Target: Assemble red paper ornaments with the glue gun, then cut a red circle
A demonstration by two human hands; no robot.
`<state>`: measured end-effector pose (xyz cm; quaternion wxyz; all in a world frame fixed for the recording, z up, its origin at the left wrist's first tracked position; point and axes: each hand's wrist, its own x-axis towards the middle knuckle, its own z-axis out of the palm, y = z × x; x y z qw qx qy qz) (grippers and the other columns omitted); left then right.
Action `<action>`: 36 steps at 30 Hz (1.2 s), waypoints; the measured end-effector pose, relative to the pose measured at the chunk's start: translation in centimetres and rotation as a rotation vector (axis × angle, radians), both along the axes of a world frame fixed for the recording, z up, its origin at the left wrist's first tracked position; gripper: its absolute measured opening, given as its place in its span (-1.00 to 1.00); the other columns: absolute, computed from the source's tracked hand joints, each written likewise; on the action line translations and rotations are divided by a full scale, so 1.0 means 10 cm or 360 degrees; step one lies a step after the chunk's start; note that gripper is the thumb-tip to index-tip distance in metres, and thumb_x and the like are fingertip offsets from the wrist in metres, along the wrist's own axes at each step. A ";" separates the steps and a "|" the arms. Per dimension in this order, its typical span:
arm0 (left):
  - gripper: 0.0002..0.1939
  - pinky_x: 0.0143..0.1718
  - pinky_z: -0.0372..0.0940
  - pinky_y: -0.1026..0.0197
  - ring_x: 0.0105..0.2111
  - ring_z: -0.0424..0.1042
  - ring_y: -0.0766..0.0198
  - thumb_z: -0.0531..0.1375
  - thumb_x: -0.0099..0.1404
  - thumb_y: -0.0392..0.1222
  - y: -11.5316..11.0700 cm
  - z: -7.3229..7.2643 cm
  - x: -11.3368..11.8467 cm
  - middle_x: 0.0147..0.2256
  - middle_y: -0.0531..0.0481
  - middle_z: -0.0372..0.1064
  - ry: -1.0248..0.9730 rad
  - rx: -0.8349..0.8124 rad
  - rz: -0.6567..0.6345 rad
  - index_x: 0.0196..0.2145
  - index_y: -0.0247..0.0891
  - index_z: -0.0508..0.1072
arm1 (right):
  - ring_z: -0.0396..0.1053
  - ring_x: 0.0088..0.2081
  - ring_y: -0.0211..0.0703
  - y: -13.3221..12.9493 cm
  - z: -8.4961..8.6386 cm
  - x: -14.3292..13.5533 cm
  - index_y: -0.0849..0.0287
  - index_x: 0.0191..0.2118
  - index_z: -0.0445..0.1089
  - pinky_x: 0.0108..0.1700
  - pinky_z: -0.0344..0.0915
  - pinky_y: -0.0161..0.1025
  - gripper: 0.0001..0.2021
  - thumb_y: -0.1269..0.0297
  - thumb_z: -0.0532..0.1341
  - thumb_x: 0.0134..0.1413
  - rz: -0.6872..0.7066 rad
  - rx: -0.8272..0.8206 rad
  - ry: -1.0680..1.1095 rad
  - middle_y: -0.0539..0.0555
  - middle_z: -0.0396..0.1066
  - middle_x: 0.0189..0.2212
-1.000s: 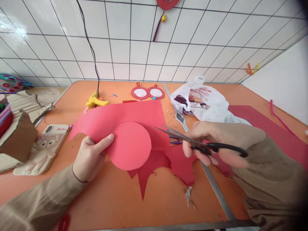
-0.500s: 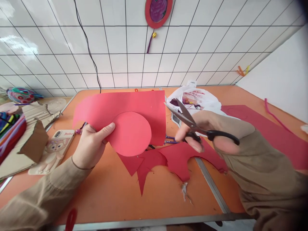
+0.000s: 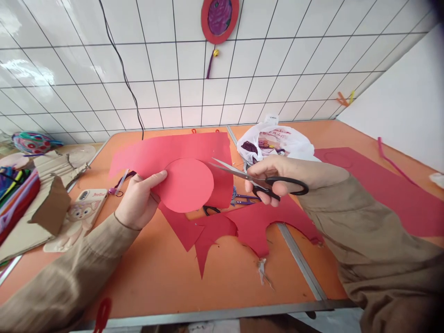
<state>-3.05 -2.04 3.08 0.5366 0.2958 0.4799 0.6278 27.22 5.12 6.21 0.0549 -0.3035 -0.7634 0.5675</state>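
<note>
My left hand (image 3: 140, 199) pinches a red paper circle (image 3: 189, 185) and a larger red sheet (image 3: 176, 145) behind it, thumb on top at the circle's left edge. My right hand (image 3: 274, 178) is closed on black-handled scissors (image 3: 248, 176), fingers through the loops. The scissor blades are slightly apart and point left, their tips close to the circle's right side. Below the held paper lie jagged red paper scraps (image 3: 253, 226) on the orange table (image 3: 156, 286).
A white plastic bag (image 3: 298, 143) stands behind my right hand. More red paper (image 3: 388, 189) lies at the right. Purple scissors (image 3: 244, 200) rest beyond the scraps. A phone (image 3: 85, 208) and cardboard (image 3: 50, 208) are at the left. A round ornament (image 3: 220, 18) hangs on the tiled wall.
The scissors in my right hand have moved left towards the circle, and their blades have come closer together. My left hand has shifted slightly with the paper. The view has tilted a little.
</note>
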 end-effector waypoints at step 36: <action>-0.85 -0.29 0.48 0.29 -0.23 0.59 0.13 0.45 0.05 -0.27 -0.11 0.14 -0.02 -0.33 -0.02 0.63 0.0107 0.0146 -0.0035 -0.39 -0.29 0.59 | 0.40 -0.54 -0.28 0.07 -0.13 -0.07 0.35 -0.03 0.44 -0.45 0.37 -0.32 -0.19 -0.36 0.33 -0.16 0.0238 -0.0212 0.0034 0.07 0.47 -0.48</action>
